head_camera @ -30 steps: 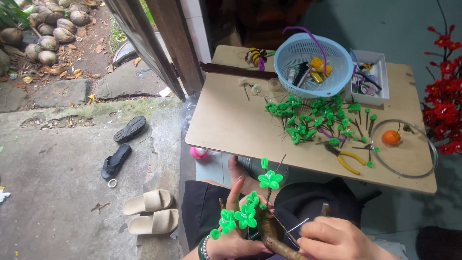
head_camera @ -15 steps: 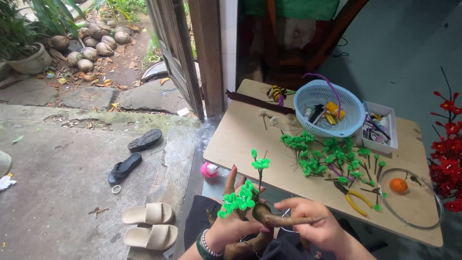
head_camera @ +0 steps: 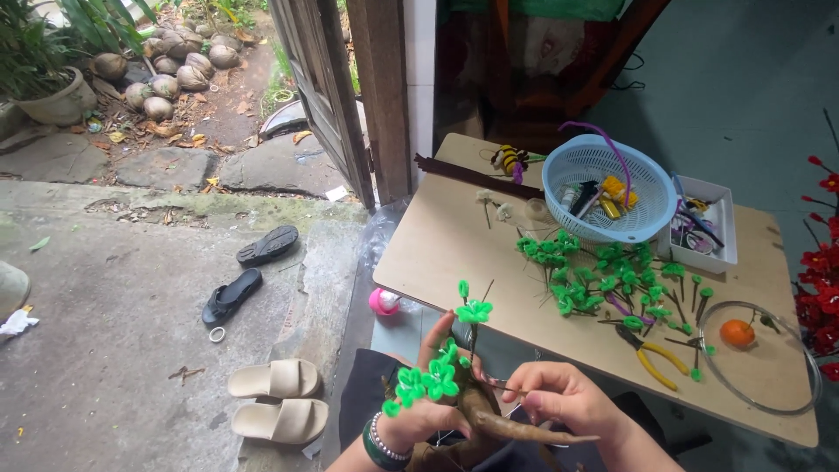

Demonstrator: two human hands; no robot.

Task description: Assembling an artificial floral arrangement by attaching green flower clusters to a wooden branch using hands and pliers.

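So I'm watching the head feed, and both hands are busy at the near edge. My left hand is clenched around a brown branch, a gnarled, tapering twig shape that pokes out to the right. It carries fuzzy bright-green leaf clusters that look like bent pipe cleaner, plus one taller green sprig on a thin stem. My right hand is pinching a fine wire between thumb and forefinger, right against the branch. There's a beaded green bracelet on the left wrist.

Past the hands is a flat tan board table with rounded corners. On it:
- a scatter of loose green leaf stems, too many to count
- one light-blue plastic basket with a slotted wall, holding small tools and something yellow
- one white rectangular tray to its right
- one pair of yellow-handled pliers
- one clear round lid with one small orange ball on it
- one striped fuzzy bee at the far edge

Red artificial flowers crowd the right edge.

On the rough concrete to the left there are two black sandals and two cream slides. A pile of coconut husks sits far left, near a potted plant.
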